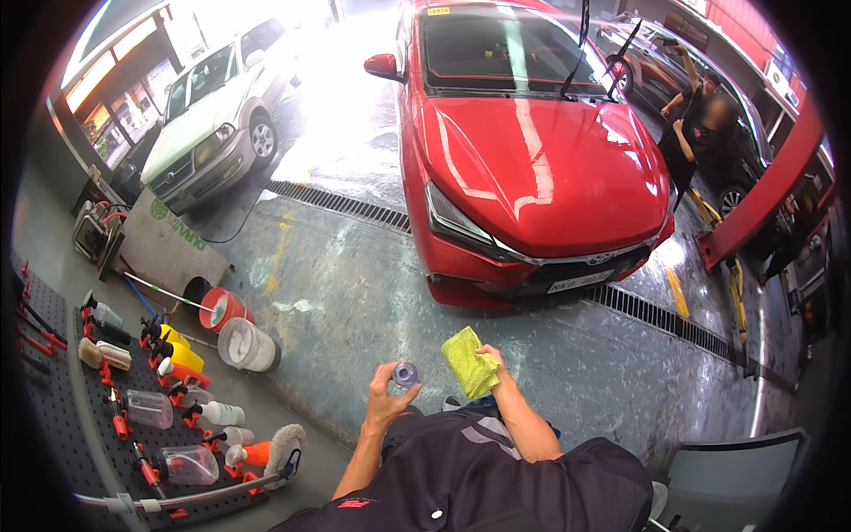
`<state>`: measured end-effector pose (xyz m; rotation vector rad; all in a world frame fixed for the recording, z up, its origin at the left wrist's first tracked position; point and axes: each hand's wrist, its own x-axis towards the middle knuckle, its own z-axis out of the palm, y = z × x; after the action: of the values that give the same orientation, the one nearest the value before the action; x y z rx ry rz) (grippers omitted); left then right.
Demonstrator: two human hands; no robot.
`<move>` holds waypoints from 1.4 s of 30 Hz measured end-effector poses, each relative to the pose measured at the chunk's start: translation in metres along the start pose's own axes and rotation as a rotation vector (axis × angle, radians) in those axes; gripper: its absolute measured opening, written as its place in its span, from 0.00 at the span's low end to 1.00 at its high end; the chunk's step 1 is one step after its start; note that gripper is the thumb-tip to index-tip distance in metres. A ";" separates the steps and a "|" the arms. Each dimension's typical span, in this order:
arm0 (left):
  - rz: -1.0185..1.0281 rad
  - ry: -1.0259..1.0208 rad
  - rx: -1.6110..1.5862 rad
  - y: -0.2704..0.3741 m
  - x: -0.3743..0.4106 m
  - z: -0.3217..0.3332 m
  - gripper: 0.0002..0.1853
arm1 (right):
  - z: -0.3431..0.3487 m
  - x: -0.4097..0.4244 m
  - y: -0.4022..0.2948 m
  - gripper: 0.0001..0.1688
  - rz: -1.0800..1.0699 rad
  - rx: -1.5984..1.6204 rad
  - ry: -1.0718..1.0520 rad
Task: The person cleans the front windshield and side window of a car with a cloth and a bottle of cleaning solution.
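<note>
My left hand grips a small, clear, purplish round container, its round end turned up toward me. Whether it is a bottle or a jar I cannot tell. A folded yellow-green microfiber cloth is in my right hand, pinched along its right side. Both hands are in front of my dark shirt, apart from each other. Beyond them stands a red car, its front toward me and its wipers raised off the windshield. Neither hand touches the car.
On my left, a black pegboard holds spray bottles and brushes. Buckets stand beyond it. A floor drain grate crosses the floor. A white car is parked far left; people stand by a dark car, right, near a red lift post.
</note>
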<state>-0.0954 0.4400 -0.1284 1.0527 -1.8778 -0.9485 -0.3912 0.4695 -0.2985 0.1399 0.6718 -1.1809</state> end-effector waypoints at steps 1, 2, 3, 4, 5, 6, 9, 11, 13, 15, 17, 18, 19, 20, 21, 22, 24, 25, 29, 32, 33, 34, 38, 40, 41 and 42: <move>-0.004 0.000 0.007 -0.001 -0.001 0.000 0.26 | -0.003 0.000 0.000 0.36 0.006 0.005 0.000; 0.009 -0.004 0.014 -0.002 -0.003 0.001 0.25 | -0.005 0.000 0.000 0.36 0.013 0.009 -0.001; 0.019 -0.005 0.025 -0.002 -0.004 0.000 0.25 | -0.004 0.001 0.002 0.36 0.025 0.014 -0.004; 0.029 -0.006 0.036 -0.002 -0.005 0.000 0.25 | -0.003 0.001 0.002 0.36 0.031 0.010 -0.016; 0.020 -0.005 0.027 -0.002 -0.005 0.000 0.25 | -0.002 0.001 0.002 0.36 0.036 0.007 -0.029; 0.011 -0.004 0.017 0.000 -0.005 0.001 0.25 | -0.002 0.002 0.002 0.36 0.041 0.004 -0.042; -0.006 -0.003 -0.002 0.003 -0.003 0.001 0.25 | 0.003 0.006 0.003 0.36 0.062 -0.020 -0.039; -0.005 0.001 0.001 0.004 -0.001 -0.001 0.25 | 0.009 0.007 0.005 0.36 0.071 -0.058 -0.015; 0.013 0.000 0.006 0.005 0.002 0.000 0.25 | 0.005 0.009 0.004 0.36 0.070 -0.070 -0.014; 0.020 -0.004 0.009 0.003 0.002 0.000 0.25 | 0.002 0.012 0.006 0.35 0.076 -0.058 -0.040; 0.026 -0.007 0.018 0.000 0.002 0.000 0.26 | 0.000 0.013 0.008 0.35 0.070 -0.053 -0.035; 0.029 -0.009 0.026 0.000 0.002 0.000 0.26 | -0.001 0.014 0.009 0.35 0.067 -0.051 -0.033; 0.033 -0.010 0.033 0.000 0.002 0.000 0.26 | -0.002 0.013 0.009 0.35 0.062 -0.044 -0.027; 0.035 -0.009 0.038 -0.001 0.002 0.000 0.25 | -0.003 0.013 0.010 0.35 0.056 -0.038 -0.020; 0.036 -0.009 0.044 0.000 0.002 0.001 0.25 | -0.004 0.012 0.010 0.35 0.051 -0.030 -0.013; 0.038 -0.009 0.049 0.000 0.002 0.001 0.25 | -0.004 0.012 0.009 0.35 0.054 -0.025 -0.016; 0.017 -0.022 0.044 0.002 0.001 0.002 0.25 | -0.006 0.010 0.007 0.35 0.058 -0.013 -0.022; 0.008 -0.029 0.042 0.003 0.001 0.003 0.25 | -0.007 0.009 0.006 0.36 0.054 -0.016 -0.029; 0.026 -0.031 0.044 0.003 0.003 0.007 0.25 | -0.011 0.008 0.004 0.36 0.047 -0.024 -0.033; 0.035 -0.031 0.035 0.006 0.006 0.009 0.25 | -0.012 0.008 0.001 0.36 0.055 -0.036 -0.017; 0.044 -0.031 0.032 0.007 0.007 0.010 0.25 | -0.010 0.008 0.000 0.36 0.060 -0.042 -0.013; 0.053 -0.030 0.029 0.007 0.008 0.010 0.25 | -0.008 0.008 -0.001 0.36 0.062 -0.036 -0.017; 0.043 -0.033 0.020 0.004 0.008 0.011 0.25 | -0.006 0.006 0.000 0.36 0.059 -0.029 -0.025; 0.036 -0.038 0.006 0.004 0.009 0.012 0.25 | -0.009 0.006 -0.001 0.36 0.053 -0.034 -0.024; 0.040 -0.040 0.011 0.004 0.009 0.012 0.25 | -0.011 0.006 -0.001 0.36 0.052 -0.035 -0.022; 0.041 -0.039 0.018 0.005 0.009 0.012 0.25 | -0.010 0.006 0.000 0.36 0.055 -0.036 -0.022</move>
<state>-0.1105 0.4366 -0.1266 1.0091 -1.9358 -0.9356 -0.3942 0.4688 -0.3094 0.1137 0.6655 -1.1155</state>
